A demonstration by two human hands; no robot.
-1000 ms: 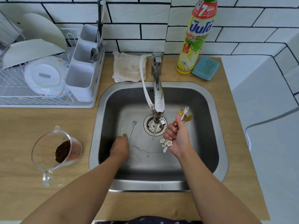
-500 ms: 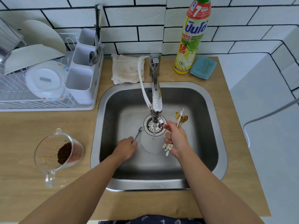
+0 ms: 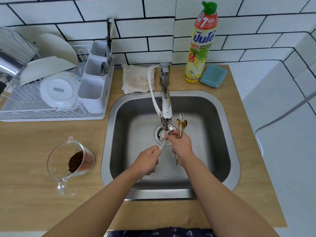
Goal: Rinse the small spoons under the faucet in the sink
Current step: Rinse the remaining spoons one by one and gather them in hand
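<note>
The left hand (image 3: 148, 159) pinches the handle end of one small spoon (image 3: 162, 144), its fingers curled around it, and angles the bowl end up into the thin stream falling from the faucet (image 3: 166, 106). The right hand (image 3: 181, 145) grips a bundle of spoons (image 3: 181, 124), gold and white bowls fanning upward just beside the spout, and its thumb and forefinger reach over to touch the single spoon near the water. Both forearms stretch forward from the bottom of the view and converge over the middle of the steel sink (image 3: 227, 151), above the drain (image 3: 160, 133).

To rinse well, the bowl probably needs turning in the stream so both faces get water, with the fingertips rubbing off residue. The bundle seems best kept gripped firmly and clear of the drain, since thin wet handles could slip.

On the wooden surface (image 3: 34, 194) to the left stands a clear measuring jug (image 3: 68, 161) holding something dark.
</note>
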